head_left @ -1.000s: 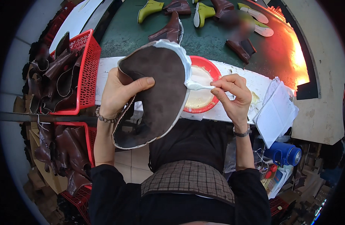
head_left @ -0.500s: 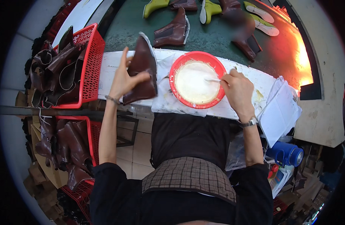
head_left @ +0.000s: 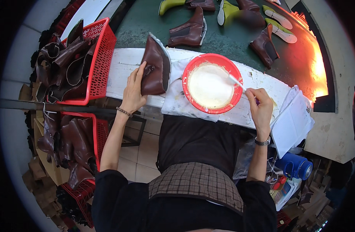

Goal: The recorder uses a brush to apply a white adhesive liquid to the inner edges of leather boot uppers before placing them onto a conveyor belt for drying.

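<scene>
A dark brown leather ankle boot (head_left: 157, 75) with a pale edge along one side stands on the white bench, toe end toward the far side. My left hand (head_left: 134, 92) grips its left side, fingers lying along the leather. To the right of the boot sits a red plastic bowl (head_left: 188, 91) of creamy white paste (head_left: 210, 87). My right hand (head_left: 261, 107) is closed round a thin white-handled brush (head_left: 238, 82) whose far end reaches over the bowl's right side. The brush's tip is hard to make out against the paste.
A stained white cloth (head_left: 172, 101) lies under the bowl. Red baskets (head_left: 102, 58) of brown boot uppers stand at left. More brown boots (head_left: 189, 29) and green boots rest on the dark green surface beyond, near an orange glow. Papers (head_left: 291, 125) and a blue flask (head_left: 295, 166) are at right.
My left hand has closed from a wide spread onto the boot's left side, and the boot has turned slightly. The brush has lifted out of the paste toward the bowl's right rim.
</scene>
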`<state>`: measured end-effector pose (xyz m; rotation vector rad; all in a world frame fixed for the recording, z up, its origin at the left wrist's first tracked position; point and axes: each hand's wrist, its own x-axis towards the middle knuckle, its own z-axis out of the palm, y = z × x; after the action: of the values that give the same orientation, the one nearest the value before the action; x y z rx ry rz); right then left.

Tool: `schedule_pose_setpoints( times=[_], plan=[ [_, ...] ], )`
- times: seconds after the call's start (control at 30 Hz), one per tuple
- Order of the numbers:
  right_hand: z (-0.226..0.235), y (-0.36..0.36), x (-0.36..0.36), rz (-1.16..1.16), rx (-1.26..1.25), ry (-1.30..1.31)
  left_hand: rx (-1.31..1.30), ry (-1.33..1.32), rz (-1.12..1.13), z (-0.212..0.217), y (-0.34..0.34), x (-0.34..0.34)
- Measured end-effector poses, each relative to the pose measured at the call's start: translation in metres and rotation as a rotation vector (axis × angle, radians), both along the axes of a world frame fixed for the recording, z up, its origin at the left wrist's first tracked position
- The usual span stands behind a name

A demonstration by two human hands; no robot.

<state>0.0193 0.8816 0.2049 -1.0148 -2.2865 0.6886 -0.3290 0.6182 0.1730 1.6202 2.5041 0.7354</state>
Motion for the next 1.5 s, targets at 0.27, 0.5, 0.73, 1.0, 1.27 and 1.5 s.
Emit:
schedule_pose_setpoints(
  times=[0.27, 0.5, 0.73, 1.0, 1.27, 1.5],
  plan=[
    [0.025, -0.023, -0.025, 0.087, -0.081, 0.309, 0.301, 0.030, -0.010, 0.051, 0.019, 0.045],
    [0.034, -0.044, -0.045, 0.244, -0.129, 0.405, 0.427, -0.019, -0.153, 0.066, 0.019, 0.079],
    [0.040, 0.003, -0.043, 0.125, 0.074, 0.514, 0.447, 0.011, -0.397, 0.067, 0.015, 0.085],
    [0.048, -0.013, -0.040, 0.273, 0.119, 0.542, 0.621, -0.020, -0.241, 0.074, 0.052, 0.086],
    [0.054, -0.038, -0.027, 0.369, 0.062, 0.493, 0.718, 0.172, -0.173, 0.068, 0.077, 0.072],
    [0.066, -0.042, -0.028, 0.435, -0.179, 0.361, 0.721, 0.303, -0.188, 0.056, 0.085, 0.060]
  ],
)
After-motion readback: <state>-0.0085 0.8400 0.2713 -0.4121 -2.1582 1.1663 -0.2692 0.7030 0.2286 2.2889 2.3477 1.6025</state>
